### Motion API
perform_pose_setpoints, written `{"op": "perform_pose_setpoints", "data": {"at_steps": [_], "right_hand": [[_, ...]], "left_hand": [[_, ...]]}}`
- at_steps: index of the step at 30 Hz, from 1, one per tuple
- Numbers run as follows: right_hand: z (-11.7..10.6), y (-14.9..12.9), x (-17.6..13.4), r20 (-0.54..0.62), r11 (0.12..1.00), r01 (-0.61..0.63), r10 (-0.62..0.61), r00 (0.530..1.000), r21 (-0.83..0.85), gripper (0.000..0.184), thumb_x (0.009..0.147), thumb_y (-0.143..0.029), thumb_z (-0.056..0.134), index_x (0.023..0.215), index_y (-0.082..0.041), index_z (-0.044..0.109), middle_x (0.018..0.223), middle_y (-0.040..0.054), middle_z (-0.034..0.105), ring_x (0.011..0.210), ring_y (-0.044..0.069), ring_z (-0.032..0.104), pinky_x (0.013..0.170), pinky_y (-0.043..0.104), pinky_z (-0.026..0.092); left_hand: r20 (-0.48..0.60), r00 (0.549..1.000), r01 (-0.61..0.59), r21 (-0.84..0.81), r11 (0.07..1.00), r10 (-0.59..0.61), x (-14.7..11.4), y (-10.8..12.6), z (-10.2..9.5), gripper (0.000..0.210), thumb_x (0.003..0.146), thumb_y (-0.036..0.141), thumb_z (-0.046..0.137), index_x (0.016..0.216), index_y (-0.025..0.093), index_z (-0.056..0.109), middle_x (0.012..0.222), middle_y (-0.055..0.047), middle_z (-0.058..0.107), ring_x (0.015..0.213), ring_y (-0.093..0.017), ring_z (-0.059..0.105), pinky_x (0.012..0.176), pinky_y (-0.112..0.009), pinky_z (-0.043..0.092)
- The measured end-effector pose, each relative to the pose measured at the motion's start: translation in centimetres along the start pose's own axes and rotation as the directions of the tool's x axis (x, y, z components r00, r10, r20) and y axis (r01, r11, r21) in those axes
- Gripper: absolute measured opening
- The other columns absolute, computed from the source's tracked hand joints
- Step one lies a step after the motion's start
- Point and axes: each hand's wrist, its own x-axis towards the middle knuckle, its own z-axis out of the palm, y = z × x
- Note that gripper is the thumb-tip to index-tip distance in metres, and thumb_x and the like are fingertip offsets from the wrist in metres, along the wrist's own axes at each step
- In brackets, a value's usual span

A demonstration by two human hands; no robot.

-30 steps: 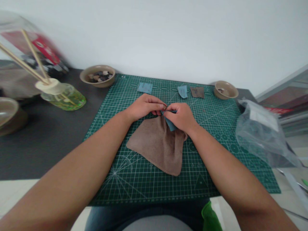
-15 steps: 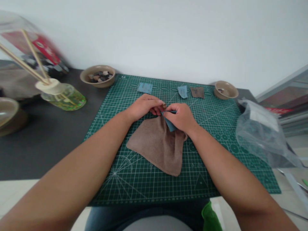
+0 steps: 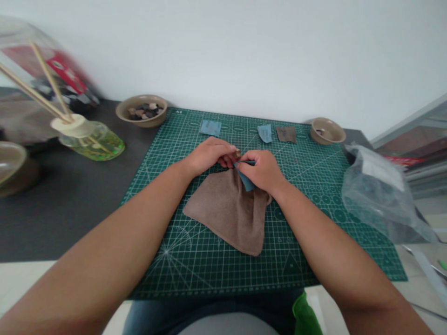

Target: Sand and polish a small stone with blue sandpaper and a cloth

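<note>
My left hand [image 3: 211, 156] pinches a small brownish stone [image 3: 238, 153] between thumb and fingers, above the middle of the cutting mat. Close against it, my right hand [image 3: 262, 170] is closed on a folded blue-grey piece of sandpaper [image 3: 247, 182], its edge meeting the stone. The exact contact is partly hidden by the fingers. A brown cloth [image 3: 226, 209] lies creased on the green cutting mat [image 3: 195, 265] beneath both hands. Behind them, flat on the mat, are two blue sandpaper pieces, one left [image 3: 210, 128] and one right [image 3: 265, 133], beside a brown sandpaper piece [image 3: 286, 134].
A bowl of stones [image 3: 146, 122] stands back left, and another bowl [image 3: 327, 131] back right with a small dark piece inside. A reed diffuser [image 3: 92, 139] and a further bowl [image 3: 16, 172] are at left. A clear plastic bag [image 3: 379, 190] covers the mat's right edge.
Almost nothing differs. Both hands keep their hold on the stone and the sandpaper, with only a very slight shift of the fingers.
</note>
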Motion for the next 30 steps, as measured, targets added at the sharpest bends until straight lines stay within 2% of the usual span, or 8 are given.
{"op": "perform_pose_setpoints", "data": {"at_steps": [21,30], "right_hand": [[0.10,-0.03,-0.08,0.008,1.000,-0.008,0.008,1.000,-0.004,0.014,0.084,-0.021,0.068,0.073,-0.019,0.077,0.075,0.0024,0.078,0.073,0.018,0.068,0.069,0.029,0.044],[0.04,0.02,-0.03,0.004,0.999,-0.017,0.017,1.000,-0.027,0.015,0.085,-0.022,0.069,0.072,-0.018,0.077,0.074,0.0033,0.076,0.073,0.018,0.068,0.069,0.030,0.042]], "left_hand": [[0.018,1.000,-0.012,0.065,0.998,0.011,-0.16,0.57,0.26,0.025,0.078,0.035,0.067,0.071,0.013,0.077,0.067,-0.004,0.074,0.059,-0.013,0.064,0.060,-0.023,0.052],[0.030,0.999,-0.033,0.098,0.995,0.030,-0.01,0.23,-0.07,0.021,0.073,0.034,0.070,0.073,0.013,0.077,0.068,-0.004,0.074,0.061,-0.013,0.064,0.060,-0.024,0.051]]}}
